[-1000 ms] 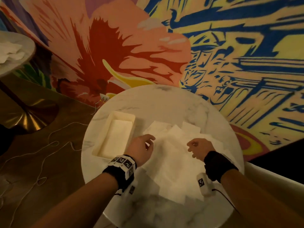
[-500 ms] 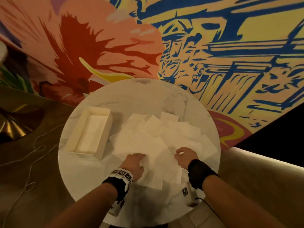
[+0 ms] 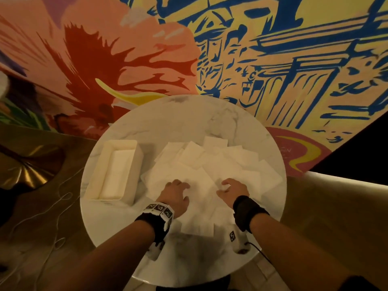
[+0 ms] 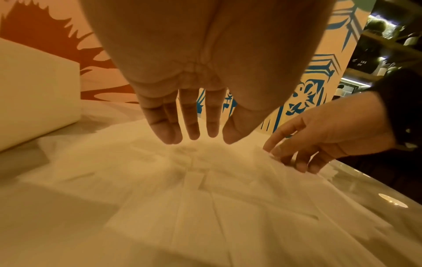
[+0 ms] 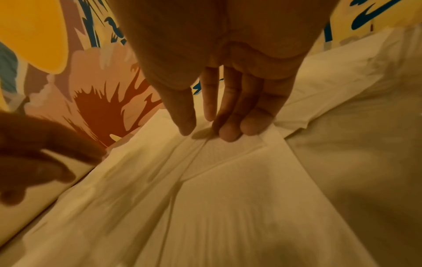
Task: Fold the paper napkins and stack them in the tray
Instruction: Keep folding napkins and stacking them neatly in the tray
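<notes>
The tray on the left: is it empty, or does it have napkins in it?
Cannot tell: the tray shows only a flat pale inside, either bare bottom or a napkin.

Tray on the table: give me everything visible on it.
The cream rectangular tray looks like smooth plastic, with tall straight walls and an open top. It stands upright on the left side of the round white marble table, long axis running away from the person. A flat pale layer lies inside, possibly a folded napkin; too washed out to tell. The spread of white paper napkins lies just to its right. Neither the left hand nor the right hand touches it.
</notes>
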Tool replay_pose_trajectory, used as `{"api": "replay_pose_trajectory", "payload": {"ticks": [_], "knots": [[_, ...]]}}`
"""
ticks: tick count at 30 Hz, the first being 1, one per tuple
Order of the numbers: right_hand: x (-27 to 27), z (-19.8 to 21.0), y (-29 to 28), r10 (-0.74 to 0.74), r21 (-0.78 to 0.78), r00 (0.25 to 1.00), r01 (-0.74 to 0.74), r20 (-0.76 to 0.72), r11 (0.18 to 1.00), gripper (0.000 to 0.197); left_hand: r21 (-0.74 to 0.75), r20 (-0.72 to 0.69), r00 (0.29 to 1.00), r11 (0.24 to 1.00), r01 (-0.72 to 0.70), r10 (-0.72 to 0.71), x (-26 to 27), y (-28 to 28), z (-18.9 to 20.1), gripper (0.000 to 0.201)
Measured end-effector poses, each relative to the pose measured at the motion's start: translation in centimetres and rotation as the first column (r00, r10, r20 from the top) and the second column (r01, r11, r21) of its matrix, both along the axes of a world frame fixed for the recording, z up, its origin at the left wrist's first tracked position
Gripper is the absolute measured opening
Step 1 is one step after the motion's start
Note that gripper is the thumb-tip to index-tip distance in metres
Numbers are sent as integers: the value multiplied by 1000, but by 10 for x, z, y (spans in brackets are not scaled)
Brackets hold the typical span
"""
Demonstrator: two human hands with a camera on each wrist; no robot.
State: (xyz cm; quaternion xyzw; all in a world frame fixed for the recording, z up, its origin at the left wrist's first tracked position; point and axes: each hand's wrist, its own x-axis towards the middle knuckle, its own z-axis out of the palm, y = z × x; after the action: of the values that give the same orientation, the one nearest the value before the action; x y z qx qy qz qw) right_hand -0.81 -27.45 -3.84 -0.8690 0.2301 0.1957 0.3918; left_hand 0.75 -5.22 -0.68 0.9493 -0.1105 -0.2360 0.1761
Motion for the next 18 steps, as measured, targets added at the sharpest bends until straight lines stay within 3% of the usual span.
{"api": "replay_pose_trajectory", "payload": {"ticks": [13,18], "knots": [[-10,8,-2,98,16,995,-98,-30,995,48,-12,-69,995,997,71,-72,62,-56,6,59],[-10,14,-4,92,25,995,-91,-44,996,47,-70,9,994,992,107,-106,70,-66,6,43]]}}
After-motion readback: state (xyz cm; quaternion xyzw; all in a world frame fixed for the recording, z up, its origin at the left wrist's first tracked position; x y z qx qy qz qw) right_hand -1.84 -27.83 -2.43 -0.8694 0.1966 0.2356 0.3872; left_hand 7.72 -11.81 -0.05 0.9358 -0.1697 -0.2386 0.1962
